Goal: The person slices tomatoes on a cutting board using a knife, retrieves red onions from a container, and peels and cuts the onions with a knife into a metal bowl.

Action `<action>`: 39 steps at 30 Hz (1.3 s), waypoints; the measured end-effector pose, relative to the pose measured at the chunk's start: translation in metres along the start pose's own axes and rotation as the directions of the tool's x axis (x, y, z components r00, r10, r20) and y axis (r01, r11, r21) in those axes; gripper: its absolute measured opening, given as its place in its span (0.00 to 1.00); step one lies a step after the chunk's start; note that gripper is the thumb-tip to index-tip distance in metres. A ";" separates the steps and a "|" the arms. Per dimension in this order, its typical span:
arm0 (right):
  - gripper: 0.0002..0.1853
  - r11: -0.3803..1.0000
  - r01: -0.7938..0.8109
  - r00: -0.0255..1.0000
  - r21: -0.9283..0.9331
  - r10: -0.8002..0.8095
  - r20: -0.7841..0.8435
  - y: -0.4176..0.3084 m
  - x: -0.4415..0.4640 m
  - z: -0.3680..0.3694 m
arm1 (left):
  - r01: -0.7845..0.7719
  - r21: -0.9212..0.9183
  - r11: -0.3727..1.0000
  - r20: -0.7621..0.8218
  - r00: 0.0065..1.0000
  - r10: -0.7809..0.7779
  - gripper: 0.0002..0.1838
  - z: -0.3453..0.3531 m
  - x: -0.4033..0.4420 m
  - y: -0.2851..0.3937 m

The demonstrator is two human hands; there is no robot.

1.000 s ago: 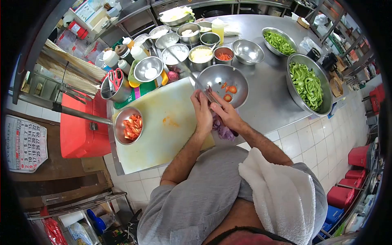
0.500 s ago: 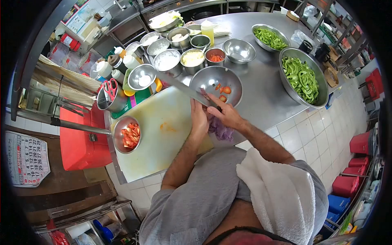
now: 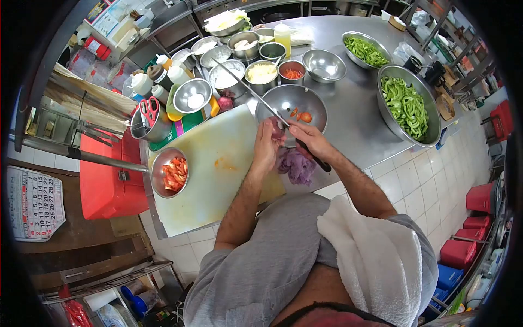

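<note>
Knife has turned: half a second ago we saw its wide side, and now it looks thin, with its dark handle showing. Our right hand grips it. Our left hand holds a red onion by the big bowl. The blade seems lined up with the onion, though we cannot tell if they touch

Commercial-looking kitchen, steel counter, cutting board

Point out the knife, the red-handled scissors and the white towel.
Knife (image 3: 265, 103): head view, on the blade.
Scissors (image 3: 149, 113): head view, on the red handles.
Towel (image 3: 376, 250): head view, on its middle.
</note>
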State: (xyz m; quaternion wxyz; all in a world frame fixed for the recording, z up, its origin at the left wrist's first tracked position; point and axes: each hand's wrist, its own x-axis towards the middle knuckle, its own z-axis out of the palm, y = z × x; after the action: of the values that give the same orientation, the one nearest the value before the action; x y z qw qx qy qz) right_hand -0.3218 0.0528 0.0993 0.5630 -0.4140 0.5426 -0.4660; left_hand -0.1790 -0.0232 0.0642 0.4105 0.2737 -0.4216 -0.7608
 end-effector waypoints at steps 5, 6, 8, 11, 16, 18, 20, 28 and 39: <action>0.21 0.959 -0.100 0.995 0.267 0.102 0.006 -0.007 -0.001 0.003 | 0.048 -0.205 0.978 0.034 0.999 -0.042 0.19 0.008 -0.003 0.005; 0.21 0.959 -0.098 0.995 0.267 0.100 0.007 -0.008 -0.002 0.004 | 0.035 -0.224 0.974 0.042 0.999 -0.026 0.19 0.009 -0.004 0.005; 0.22 0.858 -0.208 0.978 0.470 0.178 0.108 -0.013 -0.006 0.005 | 0.024 -0.242 0.970 0.051 0.999 -0.012 0.19 0.010 -0.005 0.004; 0.24 0.876 -0.196 0.980 0.440 0.164 0.111 -0.014 -0.007 0.003 | 0.016 -0.249 0.968 -0.021 1.000 -0.022 0.18 0.009 -0.007 0.000; 0.29 0.869 -0.230 0.968 0.439 0.158 0.193 -0.006 -0.008 -0.002 | -0.018 -0.228 0.973 0.076 0.996 0.037 0.19 0.001 -0.011 0.000; 0.31 0.840 -0.271 0.952 0.470 0.163 0.258 -0.005 -0.008 -0.003 | -0.019 -0.252 0.967 0.081 0.996 0.041 0.20 0.002 -0.014 0.001; 0.33 0.824 -0.269 0.951 0.499 0.146 0.272 -0.008 -0.007 -0.003 | -0.018 -0.275 0.961 0.089 0.995 0.044 0.21 0.001 -0.016 0.002; 0.28 0.974 -0.117 0.980 0.196 0.145 -0.136 -0.012 0.004 -0.030 | 0.001 -0.366 0.931 0.141 0.989 0.054 0.20 -0.003 -0.036 0.018; 0.29 0.993 0.064 0.977 -0.097 -0.082 -0.196 0.002 -0.002 -0.023 | -0.013 -0.409 0.913 -0.031 1.000 0.000 0.18 -0.013 -0.026 0.013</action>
State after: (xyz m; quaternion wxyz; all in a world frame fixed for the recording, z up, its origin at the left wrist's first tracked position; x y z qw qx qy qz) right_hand -0.3450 0.0563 0.0960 0.4691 -0.4100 0.6013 -0.5004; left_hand -0.1504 -0.0107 0.0709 0.4676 0.1920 -0.2478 -0.8265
